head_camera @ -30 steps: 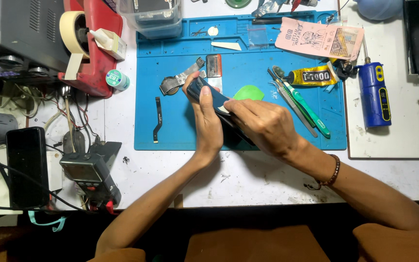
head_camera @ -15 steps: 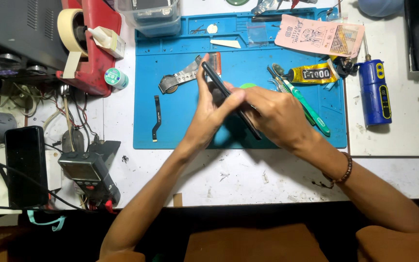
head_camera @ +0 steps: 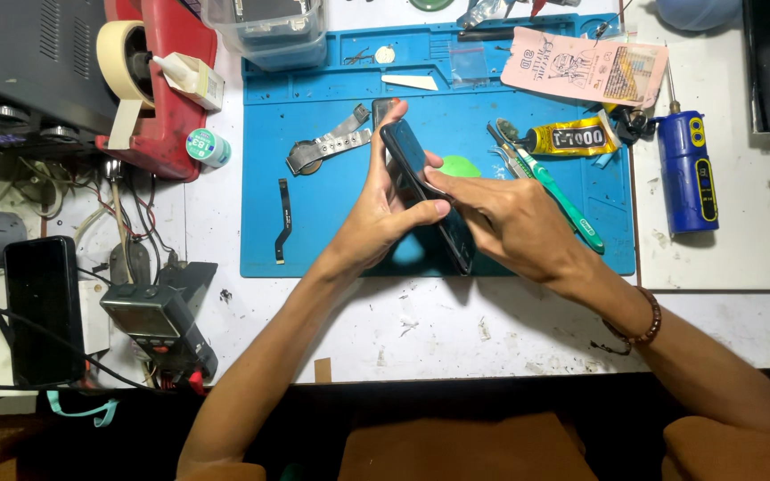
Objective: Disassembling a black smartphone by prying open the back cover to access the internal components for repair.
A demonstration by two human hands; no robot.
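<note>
Both my hands hold a dark smartphone (head_camera: 412, 160) tilted on edge above the blue work mat (head_camera: 331, 214). My left hand (head_camera: 385, 209) wraps the phone from the left, thumb on its face. From the right, my right hand (head_camera: 514, 223) grips its lower end, fingers along the edge. Just behind the phone a green pick (head_camera: 461, 166) lies on the mat.
On the mat lie a flex cable (head_camera: 283, 219), a metal watch band (head_camera: 327, 147), a green-handled knife (head_camera: 563, 200) and a glue tube (head_camera: 572, 138). A blue cylindrical tool (head_camera: 688, 169) sits right; a tape roll (head_camera: 118, 53) on a red dispenser, a multimeter (head_camera: 158, 325) and a black phone (head_camera: 42, 307) are left.
The phone has been lifted off the mat and turned up onto its edge. Both hands shifted slightly up and right with it.
</note>
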